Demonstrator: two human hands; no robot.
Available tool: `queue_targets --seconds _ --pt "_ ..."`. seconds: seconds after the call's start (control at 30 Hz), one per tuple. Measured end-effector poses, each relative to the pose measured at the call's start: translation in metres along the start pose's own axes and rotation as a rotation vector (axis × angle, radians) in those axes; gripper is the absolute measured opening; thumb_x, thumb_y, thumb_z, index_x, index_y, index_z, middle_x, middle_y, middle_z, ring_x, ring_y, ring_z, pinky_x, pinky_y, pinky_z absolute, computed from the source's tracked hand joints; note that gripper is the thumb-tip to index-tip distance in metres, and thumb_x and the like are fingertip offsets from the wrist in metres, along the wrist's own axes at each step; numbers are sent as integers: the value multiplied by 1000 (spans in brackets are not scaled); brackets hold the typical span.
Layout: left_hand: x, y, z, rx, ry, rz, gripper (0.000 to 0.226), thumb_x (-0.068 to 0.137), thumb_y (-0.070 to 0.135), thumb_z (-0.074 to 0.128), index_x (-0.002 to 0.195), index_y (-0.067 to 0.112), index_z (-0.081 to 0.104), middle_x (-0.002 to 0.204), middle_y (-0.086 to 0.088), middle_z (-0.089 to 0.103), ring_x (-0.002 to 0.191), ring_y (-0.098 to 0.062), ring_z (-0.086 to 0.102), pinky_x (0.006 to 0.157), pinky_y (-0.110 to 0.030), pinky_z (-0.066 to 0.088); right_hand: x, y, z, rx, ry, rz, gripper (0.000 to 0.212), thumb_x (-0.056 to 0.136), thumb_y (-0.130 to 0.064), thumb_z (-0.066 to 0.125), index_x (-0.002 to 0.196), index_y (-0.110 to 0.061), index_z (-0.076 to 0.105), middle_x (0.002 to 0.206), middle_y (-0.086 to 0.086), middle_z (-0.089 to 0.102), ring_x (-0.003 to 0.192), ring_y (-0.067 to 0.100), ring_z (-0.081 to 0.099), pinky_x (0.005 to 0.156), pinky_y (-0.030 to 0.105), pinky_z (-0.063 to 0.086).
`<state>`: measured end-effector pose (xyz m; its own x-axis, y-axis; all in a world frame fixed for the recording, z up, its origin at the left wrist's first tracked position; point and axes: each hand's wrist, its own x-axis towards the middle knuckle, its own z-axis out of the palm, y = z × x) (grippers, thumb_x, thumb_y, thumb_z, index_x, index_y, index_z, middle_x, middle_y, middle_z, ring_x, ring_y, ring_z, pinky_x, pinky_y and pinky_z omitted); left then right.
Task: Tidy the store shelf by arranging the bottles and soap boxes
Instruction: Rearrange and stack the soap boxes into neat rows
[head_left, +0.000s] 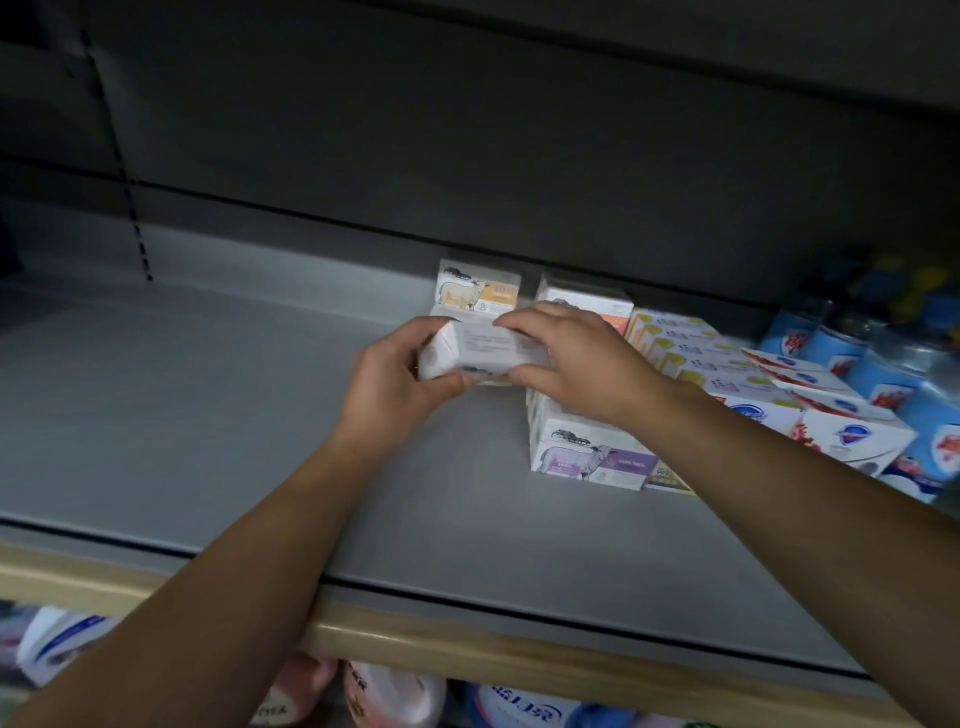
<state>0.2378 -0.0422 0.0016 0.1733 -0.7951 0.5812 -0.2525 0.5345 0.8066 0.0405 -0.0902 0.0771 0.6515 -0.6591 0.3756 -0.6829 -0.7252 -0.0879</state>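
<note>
fingers of the left hand and right hand are curled round a white soap box, held just above the shelf, seemingly to be lined up with the standing boxes behind.

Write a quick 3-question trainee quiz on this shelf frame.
1. True or false: both hands, left hand and right hand, hold the white soap box.
2. The purple-label sheep box stands: A) right of the hands B) at the shelf's far left.
3. What colour are the bottles at the far right?

Key: 1 true; 2 A; 3 blue.
</note>
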Motion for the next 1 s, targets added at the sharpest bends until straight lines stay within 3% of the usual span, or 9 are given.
queue_targets --seconds 0.07,0.23,0.4,0.57,0.7,0.83,1.0 --pt "-2 -2 1 56 4 70 49 68 4 82 110 24 69 106 5 72 100 -19 68 89 -46 55 -4 4 4 -44 31 -30 55 83 -28 75 134 -24 54 128 -5 57 118 18 51 97 28 38" --pt "-3 0 4 59 34 112 49 66 13 80 111 29 68 106 7 72 99 -19 68 87 -50 54 -10 5 5 -43 69 -78 60 80 -32 78 133 -27 50 125 -11 52 114 12 48 90 24 36" --pt "-6 -2 6 -38 1 107 49 68 18 82 113 31 67 109 5 72 102 -21 69 90 -50 54 -14 -1 -2 -38 81 -82 56 84 -34 74 135 -24 52 125 -5 56 115 18 51 94 34 43" --pt "-6 -1 12 15 -5 50 47 68 36 79 112 41 65 106 16 71 94 -8 70 82 -28 57 -16 1 -14 -203 69 -91 50 90 -38 66 135 -22 51 128 -2 56 116 22 50 94 35 40" --pt "-5 -13 7 339 -5 -117 40 82 34 73 120 28 64 115 11 68 102 -10 67 91 -24 51 -10 17 -34 -259 79 74 46 92 -35 62 134 -20 52 129 5 55 118 29 51 95 38 43" --pt "-7 -21 6 751 -241 -261 52 87 51 61 133 26 57 133 0 61 125 -22 53 105 -30 39 3 48 -46 -357 19 273 35 94 -30 56 127 -17 56 123 9 58 110 33 57 87 38 48" --pt "-6 -28 10 1050 -424 -236 67 81 75 35 132 36 55 141 10 51 136 -14 39 114 -35 24 26 70 -38 -381 -49 425 26 93 -25 53 117 -19 61 111 11 65 99 33 61 79 36 50"
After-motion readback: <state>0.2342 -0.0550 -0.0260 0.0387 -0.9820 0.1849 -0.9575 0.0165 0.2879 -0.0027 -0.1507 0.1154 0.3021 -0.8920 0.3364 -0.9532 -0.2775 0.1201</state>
